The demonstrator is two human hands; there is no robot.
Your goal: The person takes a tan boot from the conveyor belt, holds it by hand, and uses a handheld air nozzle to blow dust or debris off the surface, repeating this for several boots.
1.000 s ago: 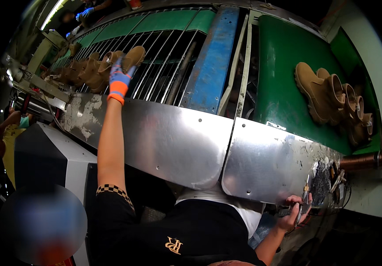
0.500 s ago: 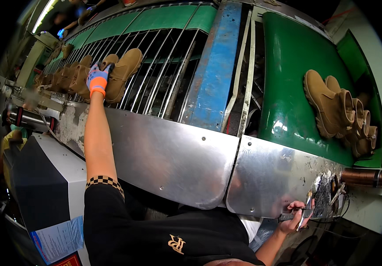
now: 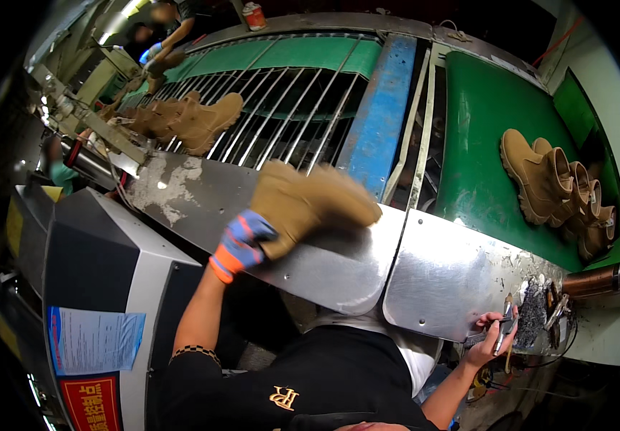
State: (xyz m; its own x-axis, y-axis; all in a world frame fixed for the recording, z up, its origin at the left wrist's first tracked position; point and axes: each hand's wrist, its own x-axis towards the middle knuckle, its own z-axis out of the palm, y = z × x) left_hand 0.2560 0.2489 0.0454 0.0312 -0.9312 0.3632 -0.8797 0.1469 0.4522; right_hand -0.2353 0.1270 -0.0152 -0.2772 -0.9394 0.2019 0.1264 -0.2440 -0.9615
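My left hand [image 3: 241, 243], in a blue and orange glove, grips a tan boot [image 3: 310, 205] by its shaft and holds it above the shiny metal apron [image 3: 338, 269] of the conveyor; the boot is motion-blurred. My right hand [image 3: 493, 337] is bare and holds a thin metal tool at the lower right edge of the apron, next to a dark brush-like pad [image 3: 533, 316]. More tan boots [image 3: 195, 122] lie on the metal roller bars [image 3: 281, 115] at the left.
Several tan boots [image 3: 554, 187] rest on the green belt [image 3: 482, 144] at the right. A blue beam [image 3: 378, 118] divides rollers and belt. A grey machine cabinet [image 3: 101, 287] with a paper sheet stands at my left. Another person [image 3: 162, 36] works far back left. A copper-coloured roller [image 3: 601, 279] sticks out right.
My left hand has pulled back from the far row of boots on the rollers, bringing one tan boot toward me over the metal apron. The right hand has stayed put.
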